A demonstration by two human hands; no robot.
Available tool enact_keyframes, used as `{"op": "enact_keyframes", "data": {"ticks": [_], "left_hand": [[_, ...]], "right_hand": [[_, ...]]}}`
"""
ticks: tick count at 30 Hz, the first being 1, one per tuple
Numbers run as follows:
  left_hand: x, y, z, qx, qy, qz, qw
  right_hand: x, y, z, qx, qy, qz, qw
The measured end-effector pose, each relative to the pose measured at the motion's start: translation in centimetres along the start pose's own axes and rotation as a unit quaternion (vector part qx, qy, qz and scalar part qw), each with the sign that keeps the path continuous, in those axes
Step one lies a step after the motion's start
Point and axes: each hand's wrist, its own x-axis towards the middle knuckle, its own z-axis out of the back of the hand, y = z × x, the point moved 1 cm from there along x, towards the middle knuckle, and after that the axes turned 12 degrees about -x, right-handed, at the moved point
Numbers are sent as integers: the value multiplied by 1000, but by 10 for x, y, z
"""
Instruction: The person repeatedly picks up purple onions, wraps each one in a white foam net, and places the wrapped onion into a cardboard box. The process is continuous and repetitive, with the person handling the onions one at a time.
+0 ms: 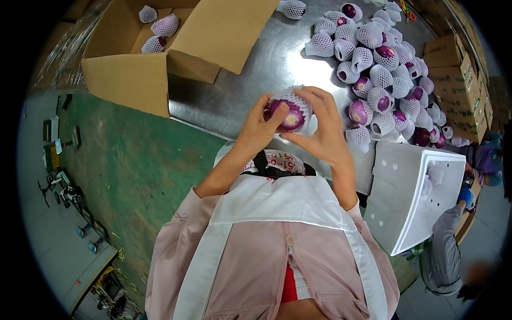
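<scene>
A purple onion in a white foam net sleeve is held up over the near edge of the metal table. My left hand grips the onion from the left, its thumb pressed on the bare purple skin. On the other side, the fingers of my right hand curl over the top of the sleeve, while its thumb stays apart below. The sleeve covers the onion's top and right side. To the right lies a pile of netted onions, some showing purple at the openings.
An open cardboard box at the far left contains a few netted onions. A white foam box stands right of me, near another person's grey sleeve. Stacked cartons line the right, and scissors lie at the far right.
</scene>
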Motion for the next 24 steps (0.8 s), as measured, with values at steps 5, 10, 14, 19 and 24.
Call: {"op": "enact_keyframes", "data": {"ticks": [5,10,14,19,24], "left_hand": [[1,-2,-3,-53,-2,-21,998],[6,7,2,8,18,-43,999],[4,9,7,129,37,-115,984],[1,5,5,148,39,-165,974],[-3,-5,2,236,73,-260,934]], "right_hand": [[-3,-8,-1,90,-11,-127,988],[-10,-18,-9,158,-22,-151,976],[-16,-23,-16,173,-23,-181,968],[-17,-18,-17,128,-35,-176,975],[-13,-8,-16,132,41,-137,981]]}}
